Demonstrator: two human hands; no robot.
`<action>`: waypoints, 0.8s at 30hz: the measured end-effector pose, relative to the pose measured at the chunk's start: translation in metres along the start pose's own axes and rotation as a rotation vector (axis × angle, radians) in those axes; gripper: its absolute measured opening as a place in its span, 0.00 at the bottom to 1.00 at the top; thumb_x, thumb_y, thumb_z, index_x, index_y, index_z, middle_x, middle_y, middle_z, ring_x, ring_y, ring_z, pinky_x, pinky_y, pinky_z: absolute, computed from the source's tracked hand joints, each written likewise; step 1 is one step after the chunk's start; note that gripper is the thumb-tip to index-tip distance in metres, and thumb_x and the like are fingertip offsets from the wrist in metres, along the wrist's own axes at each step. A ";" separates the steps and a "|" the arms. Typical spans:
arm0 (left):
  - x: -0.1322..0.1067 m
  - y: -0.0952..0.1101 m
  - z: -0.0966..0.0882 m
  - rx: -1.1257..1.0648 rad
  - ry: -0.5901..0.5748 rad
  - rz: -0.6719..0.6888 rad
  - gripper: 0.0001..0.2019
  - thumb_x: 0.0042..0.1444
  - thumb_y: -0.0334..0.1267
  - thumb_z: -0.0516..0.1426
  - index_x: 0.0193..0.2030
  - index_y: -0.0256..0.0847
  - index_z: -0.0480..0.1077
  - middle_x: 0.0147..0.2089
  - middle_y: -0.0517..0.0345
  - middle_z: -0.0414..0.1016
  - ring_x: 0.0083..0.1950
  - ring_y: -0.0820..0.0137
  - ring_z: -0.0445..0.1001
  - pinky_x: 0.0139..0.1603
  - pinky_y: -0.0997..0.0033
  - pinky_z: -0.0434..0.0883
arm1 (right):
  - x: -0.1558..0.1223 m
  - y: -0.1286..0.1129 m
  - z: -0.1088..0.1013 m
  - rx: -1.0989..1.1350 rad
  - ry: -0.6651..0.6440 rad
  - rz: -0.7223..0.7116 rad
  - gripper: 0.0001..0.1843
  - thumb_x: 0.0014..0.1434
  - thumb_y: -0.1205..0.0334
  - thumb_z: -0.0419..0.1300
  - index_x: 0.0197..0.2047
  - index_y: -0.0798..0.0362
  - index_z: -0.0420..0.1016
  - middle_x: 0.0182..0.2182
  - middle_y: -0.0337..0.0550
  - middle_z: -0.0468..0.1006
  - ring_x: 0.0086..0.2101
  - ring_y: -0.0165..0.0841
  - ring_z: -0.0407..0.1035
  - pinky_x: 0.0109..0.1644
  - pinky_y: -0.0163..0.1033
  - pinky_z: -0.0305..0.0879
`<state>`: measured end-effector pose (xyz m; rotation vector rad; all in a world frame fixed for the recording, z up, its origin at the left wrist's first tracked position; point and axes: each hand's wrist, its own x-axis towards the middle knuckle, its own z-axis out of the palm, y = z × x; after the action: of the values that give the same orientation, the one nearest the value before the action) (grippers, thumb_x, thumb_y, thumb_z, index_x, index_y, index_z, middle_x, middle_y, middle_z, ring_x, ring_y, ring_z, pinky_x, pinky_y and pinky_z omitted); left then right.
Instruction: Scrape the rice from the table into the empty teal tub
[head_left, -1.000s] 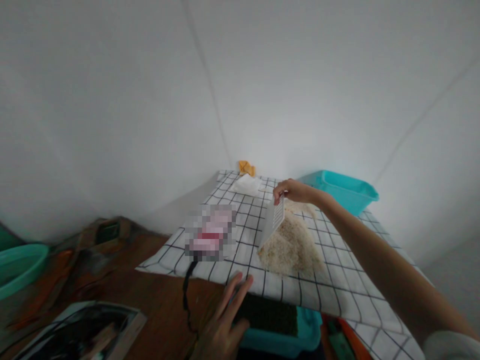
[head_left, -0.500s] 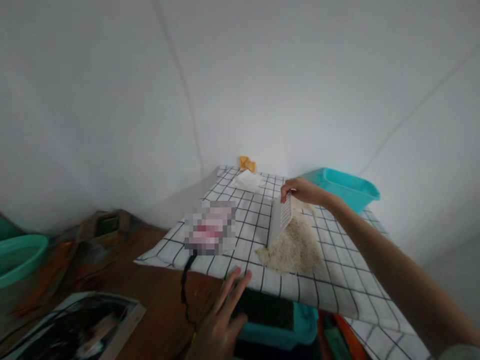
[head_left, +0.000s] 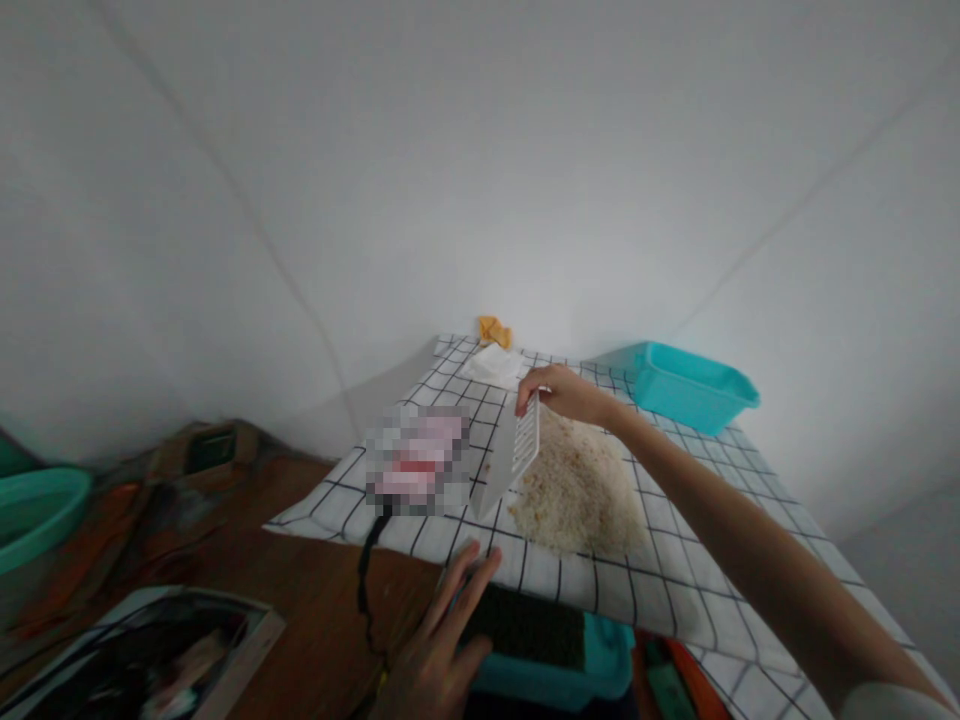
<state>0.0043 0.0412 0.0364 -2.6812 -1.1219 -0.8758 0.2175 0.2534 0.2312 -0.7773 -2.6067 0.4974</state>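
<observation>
My right hand (head_left: 559, 392) grips the top of a white slotted plastic scraper (head_left: 514, 455), held upright with its lower edge on the checked cloth (head_left: 675, 580). The scraper stands just left of a pile of pale grain (head_left: 577, 490). My left hand (head_left: 442, 650) lies flat with fingers spread at the cloth's near edge, resting on a dark pad (head_left: 529, 625) that sits in a teal tray (head_left: 592, 675).
A teal tub (head_left: 686, 385) stands at the back right. A white paper (head_left: 495, 365) and an orange scrap (head_left: 493, 330) lie by the wall. A blurred-out item (head_left: 416, 460) with a black cord (head_left: 367, 570) lies left of the scraper. A teal bowl (head_left: 34, 515) sits far left.
My right hand has moved the scraper leftwards, off the grain pile's side to its left edge. The left hand has stayed in place.
</observation>
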 end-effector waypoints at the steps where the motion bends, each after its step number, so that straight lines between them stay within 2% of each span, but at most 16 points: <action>1: -0.001 0.000 0.001 -0.005 -0.011 -0.002 0.15 0.52 0.15 0.47 0.26 0.38 0.63 0.76 0.55 0.33 0.74 0.50 0.40 0.61 0.47 0.69 | 0.003 -0.002 0.002 0.005 -0.009 -0.007 0.24 0.37 0.82 0.44 0.28 0.54 0.76 0.29 0.38 0.80 0.36 0.27 0.73 0.45 0.33 0.64; 5: -0.001 0.000 -0.001 -0.019 -0.024 -0.008 0.15 0.51 0.14 0.47 0.27 0.38 0.63 0.76 0.54 0.32 0.74 0.49 0.39 0.61 0.45 0.68 | 0.002 -0.002 0.004 0.014 -0.022 -0.019 0.23 0.37 0.83 0.45 0.27 0.54 0.76 0.28 0.37 0.80 0.34 0.27 0.73 0.42 0.33 0.64; 9: 0.000 0.001 -0.004 -0.007 -0.017 -0.002 0.15 0.51 0.14 0.47 0.27 0.39 0.63 0.76 0.54 0.32 0.74 0.50 0.38 0.60 0.46 0.70 | -0.007 0.001 -0.004 0.007 0.001 -0.009 0.23 0.38 0.83 0.45 0.27 0.54 0.76 0.27 0.37 0.80 0.33 0.27 0.73 0.42 0.33 0.64; 12: 0.000 0.002 -0.003 -0.002 0.003 -0.010 0.15 0.52 0.15 0.47 0.25 0.38 0.63 0.76 0.55 0.35 0.74 0.50 0.40 0.60 0.48 0.70 | -0.008 -0.001 -0.008 0.006 0.046 -0.008 0.23 0.39 0.82 0.45 0.28 0.54 0.76 0.29 0.38 0.80 0.35 0.27 0.74 0.44 0.33 0.64; 15: 0.001 0.003 -0.005 0.000 0.009 -0.010 0.15 0.51 0.14 0.47 0.25 0.38 0.64 0.76 0.54 0.37 0.74 0.50 0.41 0.61 0.49 0.70 | -0.002 -0.008 -0.002 0.006 0.084 -0.013 0.23 0.41 0.82 0.45 0.30 0.54 0.77 0.31 0.39 0.81 0.37 0.27 0.74 0.46 0.34 0.64; 20: 0.001 0.005 -0.009 -0.010 -0.029 -0.014 0.16 0.50 0.14 0.47 0.27 0.39 0.64 0.76 0.54 0.37 0.74 0.51 0.39 0.60 0.47 0.70 | 0.007 -0.012 0.013 0.006 0.026 -0.021 0.24 0.38 0.84 0.45 0.27 0.53 0.76 0.28 0.36 0.80 0.35 0.26 0.73 0.44 0.33 0.64; 24: -0.002 0.005 -0.006 -0.019 -0.047 -0.027 0.14 0.54 0.16 0.48 0.27 0.39 0.63 0.76 0.55 0.35 0.74 0.50 0.39 0.62 0.46 0.68 | -0.005 -0.005 0.008 -0.013 0.006 0.014 0.23 0.39 0.84 0.45 0.26 0.54 0.76 0.27 0.36 0.79 0.33 0.26 0.73 0.41 0.32 0.64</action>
<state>0.0039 0.0349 0.0410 -2.7221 -1.1678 -0.8355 0.2151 0.2448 0.2256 -0.8003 -2.6036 0.4818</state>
